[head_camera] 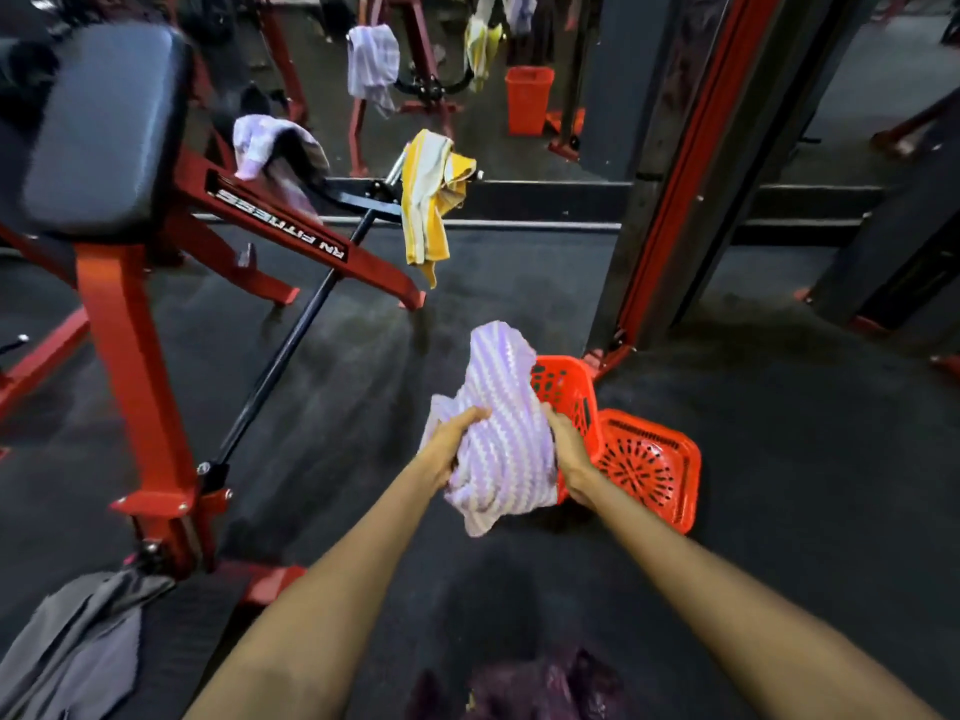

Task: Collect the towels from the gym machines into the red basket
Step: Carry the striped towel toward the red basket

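Held towel: a lilac and white striped towel (501, 433), bunched between both hands, above the dark floor and partly in front of the red basket.
Left hand: the left hand (453, 445) grips the towel's left side, fingers curled into the cloth.
Right hand: the right hand (569, 449) holds the towel's right edge, just beside the basket rim; its fingers are mostly hidden by the cloth.
Red basket: a red basket (644, 449) with slotted walls stands on the floor to the right of the towel, near the foot of a red and black upright post (685, 163).
Yellow towel: a yellow and white towel (428, 200) hangs from the end of a black bar on the gym machine (135, 324), straight ahead.
Pale towel: another lilac towel (270, 148) is draped over the machine's handle, to the left of the yellow one.
Machine: red frame with a black padded rest, on the left.
Mirror: a wall mirror (519, 158) behind reflects towels and a red bin.
Grey cloth: a grey cloth (72, 652) lies at the lower left corner.
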Demonstrator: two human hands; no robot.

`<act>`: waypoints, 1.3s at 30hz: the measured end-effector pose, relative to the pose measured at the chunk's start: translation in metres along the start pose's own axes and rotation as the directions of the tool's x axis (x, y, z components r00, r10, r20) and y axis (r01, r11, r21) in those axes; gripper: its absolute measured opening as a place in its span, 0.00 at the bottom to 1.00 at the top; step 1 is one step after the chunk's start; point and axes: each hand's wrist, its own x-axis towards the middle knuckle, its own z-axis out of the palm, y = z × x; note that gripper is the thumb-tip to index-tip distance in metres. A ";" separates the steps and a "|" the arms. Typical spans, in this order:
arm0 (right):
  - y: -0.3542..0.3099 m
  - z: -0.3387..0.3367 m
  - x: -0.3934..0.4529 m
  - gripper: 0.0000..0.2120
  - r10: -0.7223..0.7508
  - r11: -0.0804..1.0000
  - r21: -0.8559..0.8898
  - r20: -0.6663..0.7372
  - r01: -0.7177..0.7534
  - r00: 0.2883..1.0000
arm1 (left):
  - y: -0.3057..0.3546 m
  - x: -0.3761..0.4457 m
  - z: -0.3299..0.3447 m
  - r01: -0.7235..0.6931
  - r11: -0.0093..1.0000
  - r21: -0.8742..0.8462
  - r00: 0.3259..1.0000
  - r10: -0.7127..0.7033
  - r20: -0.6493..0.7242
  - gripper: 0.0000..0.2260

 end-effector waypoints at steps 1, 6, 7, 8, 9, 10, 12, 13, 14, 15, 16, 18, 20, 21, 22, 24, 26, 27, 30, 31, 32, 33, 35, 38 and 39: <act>0.005 -0.005 0.019 0.13 0.046 0.998 0.040 -0.042 -0.045 0.998 | 0.010 0.007 0.003 0.025 0.999 -0.028 0.999 -0.023 0.047 0.08; 0.009 -0.021 0.101 0.16 0.310 0.951 0.013 -0.053 -0.310 0.949 | 0.040 0.082 0.011 0.083 0.994 -0.077 0.984 -0.070 0.162 0.11; 0.009 -0.020 0.118 0.16 0.341 0.940 0.045 -0.096 -0.339 0.935 | 0.046 0.093 0.014 0.117 0.990 -0.085 0.979 -0.100 0.180 0.08; 0.003 -0.017 0.134 0.18 0.384 0.922 0.114 -0.172 -0.369 0.907 | 0.053 0.108 0.017 0.133 0.987 -0.094 0.977 -0.114 0.183 0.07; 0.001 -0.018 0.142 0.19 0.383 0.922 0.130 -0.177 -0.364 0.907 | 0.061 0.115 0.021 0.151 0.983 -0.105 0.973 -0.129 0.191 0.07; -0.006 -0.019 0.152 0.18 0.334 0.940 0.115 -0.134 -0.320 0.933 | 0.070 0.132 0.024 0.156 0.981 -0.113 0.975 -0.135 0.178 0.07; -0.037 -0.009 0.162 0.15 0.155 0.970 0.184 0.045 -0.161 0.987 | 0.080 0.159 0.023 0.170 0.976 -0.140 0.977 -0.147 0.156 0.11; -0.063 -0.008 0.164 0.14 0.220 0.923 0.283 0.169 -0.261 0.961 | 0.085 0.173 0.021 0.193 0.971 -0.138 0.975 -0.174 0.137 0.15; -0.071 -0.007 0.182 0.15 0.357 0.878 0.298 0.111 -0.374 0.927 | 0.091 0.186 0.021 0.222 0.968 -0.115 0.970 -0.207 0.130 0.15; -0.059 -0.011 0.210 0.18 0.390 0.885 0.284 -0.019 -0.369 0.920 | 0.096 0.203 0.020 0.249 0.965 -0.085 0.964 -0.238 0.117 0.13; -0.053 -0.019 0.231 0.22 0.400 0.908 0.178 -0.097 -0.380 0.911 | 0.099 0.216 0.019 0.255 0.965 -0.060 0.964 -0.249 0.098 0.10; -0.050 -0.043 0.267 0.20 0.448 0.876 0.190 0.017 -0.443 0.894 | 0.105 0.241 0.019 0.302 0.953 -0.010 0.951 -0.300 0.068 0.10; -0.044 -0.052 0.295 0.16 0.455 0.878 0.154 0.024 -0.453 0.890 | 0.103 0.261 0.021 0.305 0.952 0.013 0.952 -0.306 0.024 0.18; -0.037 -0.050 0.311 0.14 0.430 0.895 0.128 0.002 -0.426 0.903 | 0.102 0.273 0.023 0.290 0.957 0.003 0.957 -0.290 0.000 0.26; -0.031 -0.051 0.324 0.13 0.410 0.907 0.111 -0.015 -0.406 0.912 | 0.099 0.283 0.024 0.265 0.964 0.007 0.964 -0.264 -0.031 0.31; -0.018 -0.052 0.350 0.13 0.398 0.917 0.067 -0.046 -0.394 0.916 | 0.092 0.314 0.027 0.212 0.977 0.040 0.974 -0.207 -0.091 0.26; -0.007 -0.051 0.371 0.10 0.400 0.916 0.074 -0.092 -0.395 0.912 | 0.082 0.340 0.029 0.190 0.978 0.081 0.973 -0.177 -0.146 0.19; 0.000 -0.049 0.379 0.07 0.407 0.912 0.092 -0.081 -0.400 0.910 | 0.076 0.351 0.029 0.191 0.977 0.100 0.970 -0.172 -0.173 0.18; 0.030 -0.041 0.411 0.13 0.451 0.884 0.143 -0.013 -0.445 0.893 | 0.044 0.397 0.024 0.220 0.966 0.138 0.960 -0.189 -0.207 0.20; 0.042 -0.041 0.420 0.16 0.449 0.888 0.116 -0.012 -0.445 0.893 | 0.035 0.409 0.021 0.231 0.963 0.136 0.957 -0.200 -0.211 0.19; 0.048 -0.041 0.427 0.18 0.438 0.895 0.101 -0.030 -0.434 0.898 | 0.027 0.419 0.019 0.232 0.964 0.130 0.956 -0.202 -0.213 0.19; 0.054 -0.041 0.433 0.19 0.430 0.902 0.073 -0.052 -0.426 0.901 | 0.019 0.428 0.016 0.233 0.964 0.126 0.956 -0.203 -0.211 0.18; 0.068 -0.039 0.448 0.18 0.422 0.907 0.004 -0.054 -0.422 0.905 | 0.001 0.449 0.007 0.253 0.955 0.154 0.954 -0.220 -0.202 0.18; 0.108 -0.044 0.467 0.28 0.492 0.863 -0.116 -0.023 -0.491 0.870 | -0.021 0.472 -0.006 0.295 0.918 0.266 0.953 -0.263 -0.150 0.15; 0.111 -0.043 0.471 0.29 0.501 0.854 -0.143 -0.028 -0.500 0.865 | -0.025 0.480 -0.009 0.303 0.901 0.311 0.952 -0.270 -0.146 0.14</act>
